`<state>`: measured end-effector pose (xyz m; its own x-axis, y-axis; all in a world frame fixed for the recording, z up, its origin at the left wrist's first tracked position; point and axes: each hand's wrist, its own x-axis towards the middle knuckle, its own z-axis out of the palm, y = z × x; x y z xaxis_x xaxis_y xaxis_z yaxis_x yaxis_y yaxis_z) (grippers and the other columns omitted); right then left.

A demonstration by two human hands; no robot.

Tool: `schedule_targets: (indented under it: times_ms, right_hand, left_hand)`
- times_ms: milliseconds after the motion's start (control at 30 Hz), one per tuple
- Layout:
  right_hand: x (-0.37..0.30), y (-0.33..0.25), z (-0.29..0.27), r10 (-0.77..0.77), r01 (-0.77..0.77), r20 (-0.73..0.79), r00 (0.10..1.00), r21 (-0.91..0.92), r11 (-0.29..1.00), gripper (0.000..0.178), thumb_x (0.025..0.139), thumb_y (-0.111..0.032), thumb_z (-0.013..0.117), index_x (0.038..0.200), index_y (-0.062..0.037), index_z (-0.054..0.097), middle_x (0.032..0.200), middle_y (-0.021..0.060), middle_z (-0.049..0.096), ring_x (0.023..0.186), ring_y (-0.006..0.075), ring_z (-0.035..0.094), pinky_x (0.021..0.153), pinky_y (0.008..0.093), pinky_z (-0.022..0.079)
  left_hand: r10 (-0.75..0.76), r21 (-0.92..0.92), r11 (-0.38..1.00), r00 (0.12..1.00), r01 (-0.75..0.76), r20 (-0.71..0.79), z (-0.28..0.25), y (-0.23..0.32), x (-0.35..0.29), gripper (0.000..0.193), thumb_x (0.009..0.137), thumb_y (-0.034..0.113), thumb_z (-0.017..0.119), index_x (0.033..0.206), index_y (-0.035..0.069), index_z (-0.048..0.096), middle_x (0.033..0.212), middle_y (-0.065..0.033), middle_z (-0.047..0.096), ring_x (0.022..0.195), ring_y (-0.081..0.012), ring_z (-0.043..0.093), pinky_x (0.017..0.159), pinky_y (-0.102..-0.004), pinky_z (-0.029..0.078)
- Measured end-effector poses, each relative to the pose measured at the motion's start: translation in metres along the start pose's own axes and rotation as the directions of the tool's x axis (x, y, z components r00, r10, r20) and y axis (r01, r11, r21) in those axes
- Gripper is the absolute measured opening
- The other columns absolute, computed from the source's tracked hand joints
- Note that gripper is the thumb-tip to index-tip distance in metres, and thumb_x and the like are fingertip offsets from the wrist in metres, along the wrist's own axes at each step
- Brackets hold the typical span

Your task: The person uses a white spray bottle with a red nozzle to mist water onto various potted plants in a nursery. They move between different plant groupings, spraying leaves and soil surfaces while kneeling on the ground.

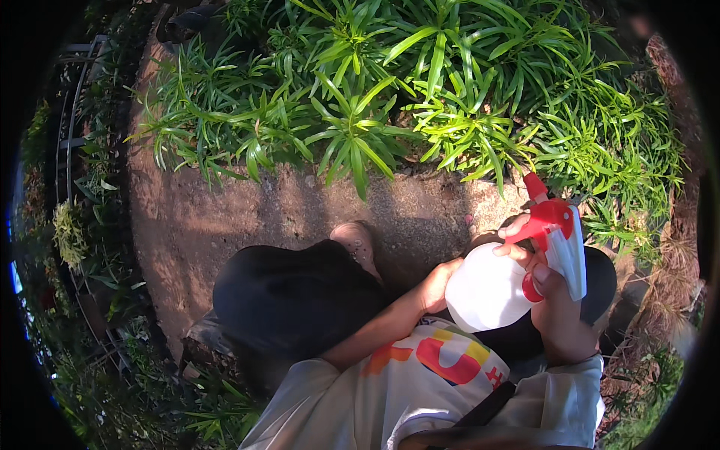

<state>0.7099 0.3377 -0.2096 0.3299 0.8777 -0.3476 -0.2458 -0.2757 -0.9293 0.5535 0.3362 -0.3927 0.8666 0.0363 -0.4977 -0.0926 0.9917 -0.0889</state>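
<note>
Ground: bare reddish-brown dirt path, seen curving from upper left toward right under fisheye bend. Surface dappled with sunlight and shade; large shadow cast across middle. Bed of long-leaved green plants rooted along far edge of path, leaves overhanging dirt. Small pebbles and dry leaf scraps scattered near plant bases. One foot planted on dirt in centre. Darker foliage bordering path at left; dry brown grass edging it at right.

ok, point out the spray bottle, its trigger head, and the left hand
spray bottle (486, 291), head view, white body
trigger head (551, 215), head view, red top by the nozzle
left hand (437, 285), head view, back of the hand against the bottle
</note>
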Motion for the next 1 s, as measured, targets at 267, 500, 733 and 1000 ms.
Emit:
schedule_targets:
  times_ms: [267,500,733,1000]
  right_hand:
    - [-0.002,0.021,-0.012,0.015,-0.016,-0.007,1.000,-0.126,0.992,0.084,0.084,-0.055,0.060,0.141,-0.0015,0.030,0.130,0.0118,0.049,0.119,0.0226,0.050,0.098,0.0378,0.041]
    - [0.009,0.032,-0.015,-0.041,0.027,-0.058,0.998,-0.223,0.974,0.083,0.085,-0.063,0.054,0.137,-0.0008,0.036,0.118,0.0087,0.055,0.104,0.0170,0.055,0.086,0.0324,0.043]
    - [0.006,0.025,-0.024,-0.077,0.044,-0.104,0.992,-0.286,0.957,0.069,0.093,-0.057,0.045,0.130,0.0007,0.043,0.105,0.0067,0.060,0.081,0.0134,0.057,0.072,0.0266,0.044]
    - [0.003,0.023,-0.032,-0.257,0.169,-0.360,0.897,-0.258,0.951,0.057,0.094,-0.051,0.045,0.116,0.0010,0.053,0.079,0.0011,0.057,0.066,0.0069,0.051,0.058,0.0220,0.039]
  left_hand:
    - [0.060,0.217,0.975,0.996,-0.045,-0.063,-0.007,0.008,0.010,0.045,0.097,0.029,0.037,0.125,-0.002,0.052,0.117,-0.0148,0.062,0.106,-0.0238,0.062,0.093,-0.0389,0.050]
    - [-0.016,0.160,0.987,0.997,0.029,-0.082,0.001,0.016,0.006,0.043,0.090,0.017,0.044,0.127,-0.003,0.053,0.119,-0.0134,0.062,0.108,-0.0228,0.061,0.097,-0.0375,0.047]
    - [0.022,0.392,0.920,1.000,-0.019,-0.004,0.012,0.017,0.001,0.037,0.093,0.015,0.048,0.123,-0.004,0.056,0.116,-0.0135,0.064,0.101,-0.0224,0.065,0.091,-0.0368,0.052]
    - [-0.054,0.491,0.870,0.998,0.033,0.028,0.019,0.017,0.006,0.039,0.096,0.021,0.043,0.125,-0.001,0.055,0.116,-0.0130,0.063,0.104,-0.0224,0.063,0.091,-0.0369,0.051]
